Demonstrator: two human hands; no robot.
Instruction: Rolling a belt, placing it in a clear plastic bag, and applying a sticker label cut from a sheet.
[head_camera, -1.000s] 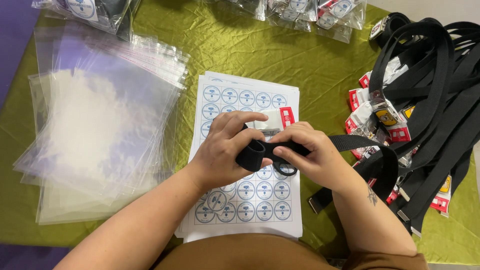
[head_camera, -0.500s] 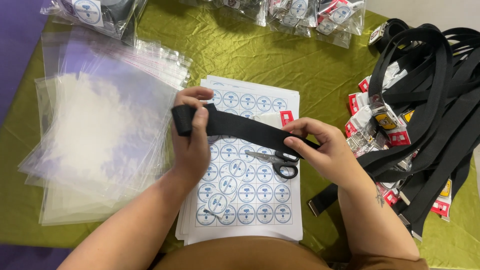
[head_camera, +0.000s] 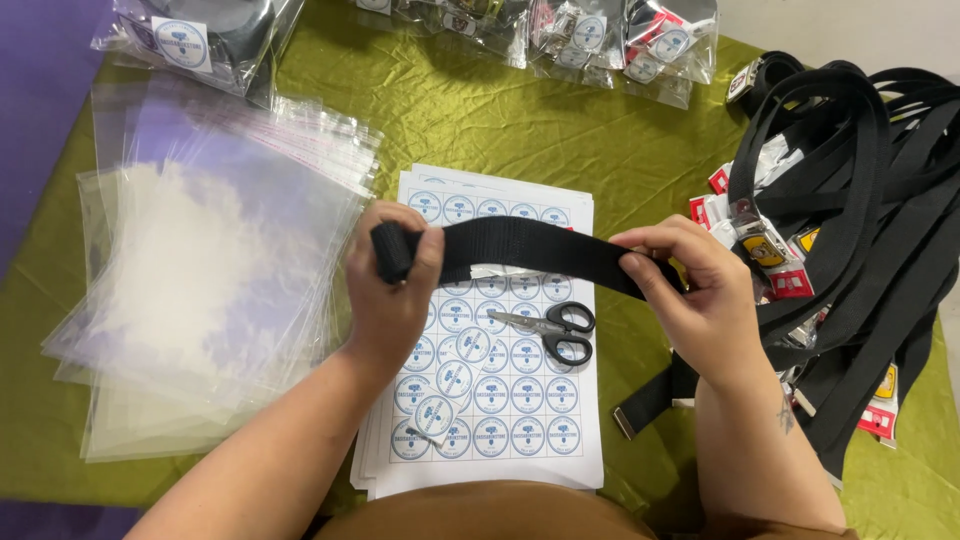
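A: Where is the black strap (head_camera: 530, 250) now, and who holds it?

B: It is stretched in the air above the sticker sheets (head_camera: 490, 400), btw the two hands. The left hand (head_camera: 395, 290) has its fingers wrapped tight around the rolled end. The right hand (head_camera: 690, 290) pinches the strap flat, fingers closed on it.

A: Which way does it point?

B: Long axis runs almost left to right, a bit lower on the right side. After the right hand it drops down to the tabletop (head_camera: 640, 150); the metal tip (head_camera: 625, 420) lies near the sheets' edge.

A: What can go wrong, in yr opinion?

B: The roll may loosen if the left grip relaxes, I think. Also the hanging part can drag the scissors (head_camera: 555, 330) or the loose round stickers (head_camera: 455, 380) under it, or tangle with the pile of straps (head_camera: 860, 230) just beside. The clear bags (head_camera: 200, 290) are well apart, so less risk there.
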